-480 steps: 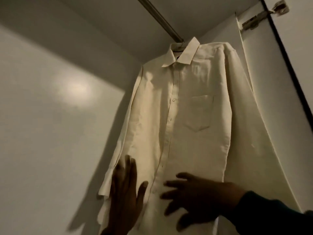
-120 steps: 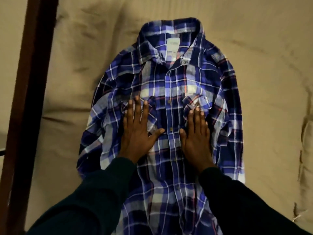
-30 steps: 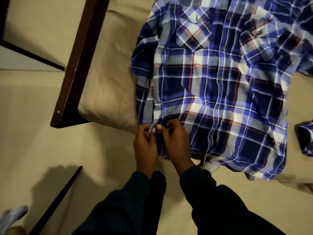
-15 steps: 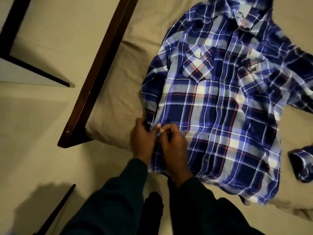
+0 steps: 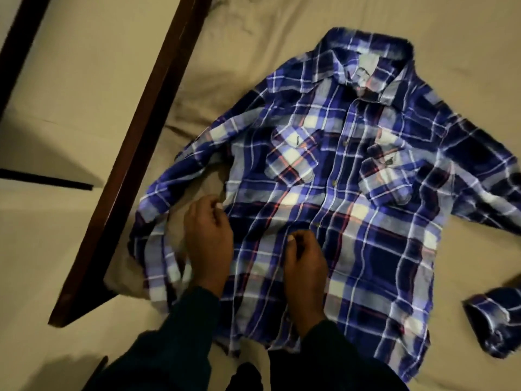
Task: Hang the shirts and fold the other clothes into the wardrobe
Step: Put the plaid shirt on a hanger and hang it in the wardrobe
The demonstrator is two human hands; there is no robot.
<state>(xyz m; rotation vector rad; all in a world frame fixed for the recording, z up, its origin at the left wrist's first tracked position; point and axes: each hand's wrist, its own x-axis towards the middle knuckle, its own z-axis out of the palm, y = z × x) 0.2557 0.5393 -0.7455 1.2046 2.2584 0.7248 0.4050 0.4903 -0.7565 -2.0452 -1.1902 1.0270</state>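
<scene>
Since half a second ago, both hands have parted: the left hand (image 5: 207,238) sits at the shirt's side edge, the right hand (image 5: 306,266) on the front placket, low centre of frame. The plaid shirt (image 5: 338,193) lies face up on the bed (image 5: 253,38), collar toward the top, one sleeve folded at lower left, the other trailing off to the right. Each grip is curled, thumb against fingers; whether cloth is pinched cannot be told through blur. The wooden bed frame (image 5: 135,153) runs diagonally at left. Judged step: straightening or buttoning the front before hanging. The next move calls for a hanger, none visible.
</scene>
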